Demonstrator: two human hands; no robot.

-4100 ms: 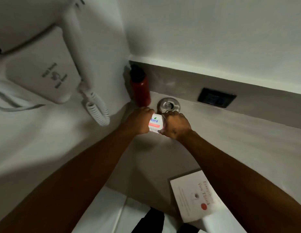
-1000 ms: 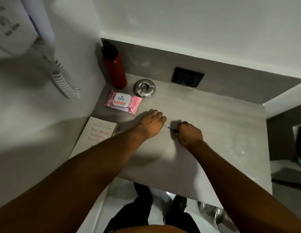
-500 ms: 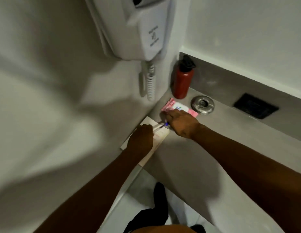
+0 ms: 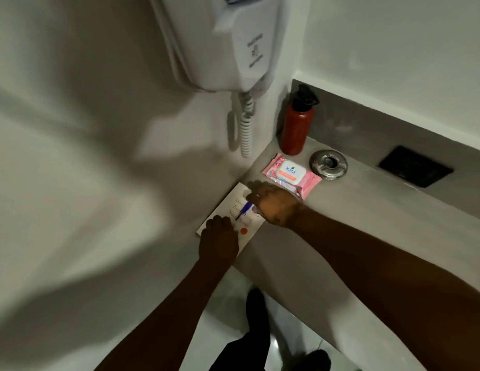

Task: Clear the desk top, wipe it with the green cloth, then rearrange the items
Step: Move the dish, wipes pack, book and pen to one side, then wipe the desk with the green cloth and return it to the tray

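A white book [image 4: 228, 203] lies at the left end of the grey desk top [image 4: 340, 236], against the wall. A blue pen [image 4: 244, 209] rests slanted on its cover. My right hand [image 4: 276, 207] reaches in from the right and pinches the pen's upper end. My left hand [image 4: 220, 242] lies knuckles-up on the near part of the book, fingertips close to the pen's lower tip. Beyond the book a pink wipes pack [image 4: 291, 172] lies flat, and a red bottle [image 4: 297, 127] stands upright in the corner. No green cloth is in view.
A round metal dish [image 4: 328, 164] sits right of the wipes pack. A black socket plate [image 4: 415, 170] is set in the back ledge. A white wall-mounted dryer [image 4: 233, 44] with a coiled cord [image 4: 245, 124] hangs above the corner. My feet [image 4: 257, 306] show below the desk edge.
The wipes pack was set down by the bottle. Both hands then carried the blue pen from the desk's middle to the book at the left, and it now lies on the cover.
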